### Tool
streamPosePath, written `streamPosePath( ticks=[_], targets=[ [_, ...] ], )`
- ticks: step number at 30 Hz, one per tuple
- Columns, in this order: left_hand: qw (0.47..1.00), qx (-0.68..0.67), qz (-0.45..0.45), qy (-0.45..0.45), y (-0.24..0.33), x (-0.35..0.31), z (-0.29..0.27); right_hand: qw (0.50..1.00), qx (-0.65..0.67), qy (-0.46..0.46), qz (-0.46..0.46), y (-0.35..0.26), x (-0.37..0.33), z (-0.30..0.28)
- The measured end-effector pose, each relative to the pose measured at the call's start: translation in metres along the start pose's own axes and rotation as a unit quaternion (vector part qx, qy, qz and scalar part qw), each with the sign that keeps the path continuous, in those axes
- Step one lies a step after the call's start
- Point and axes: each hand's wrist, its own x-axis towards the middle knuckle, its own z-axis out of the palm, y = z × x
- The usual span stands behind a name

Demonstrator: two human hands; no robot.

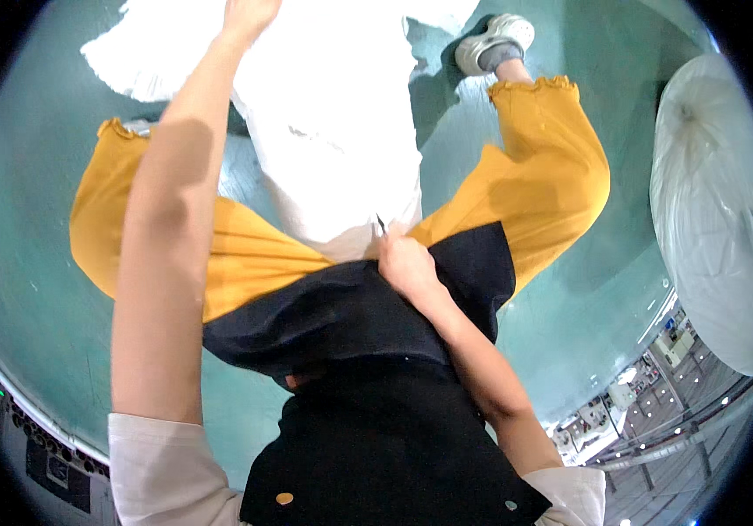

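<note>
A white garment [333, 114] with a frilled edge spreads from my lap over the gap between my knees and out past the top edge. My left hand [252, 13] reaches far forward over it at the top; the picture's edge cuts off its fingers. Close to my body, my right hand [407, 263] is closed around a small pointed tool [382, 225], its dark tip sticking up over the near end of the cloth. The rest of that tool is hidden in the fist. A black apron [350, 307] covers my lap above mustard-yellow trousers [543, 184].
A large, full translucent plastic bag [714, 202] stands at the right on the green floor [587, 324]. My right foot in a pale shoe [495, 44] is planted beside the garment. Cluttered shelving [604, 416] shows at the lower right, dark equipment [56, 473] at the lower left.
</note>
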Motion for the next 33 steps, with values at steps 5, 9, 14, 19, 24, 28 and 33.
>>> streamPosePath(
  ticks=[5, 9, 14, 19, 24, 28, 33],
  targets=[
    [0.999, -0.028, -0.028, -0.036, 0.022, -0.009, -0.005, 0.984, 0.104, 0.128, -0.066, -0.018, 0.035, -0.052],
    [0.994, 0.078, 0.036, -0.071, 0.017, -0.014, -0.002, 0.946, 0.102, 0.258, -0.165, -0.090, 0.125, -0.130],
    [0.996, 0.023, 0.073, 0.035, 0.030, -0.027, -0.006, 0.924, -0.004, 0.321, -0.206, -0.140, 0.224, -0.175],
    [0.999, -0.032, -0.028, 0.000, 0.034, -0.026, -0.007, 0.946, -0.060, 0.258, -0.188, -0.141, 0.229, -0.156],
    [0.994, -0.053, -0.032, -0.092, 0.025, -0.028, -0.010, 0.965, -0.065, 0.196, -0.161, -0.114, 0.180, -0.125],
    [0.987, -0.037, -0.024, -0.152, 0.025, -0.027, -0.013, 0.973, -0.080, 0.174, -0.129, -0.104, 0.151, -0.108],
    [0.987, 0.009, 0.008, -0.159, 0.015, -0.034, -0.007, 0.985, -0.080, 0.139, -0.062, -0.078, 0.103, -0.070]
  ],
)
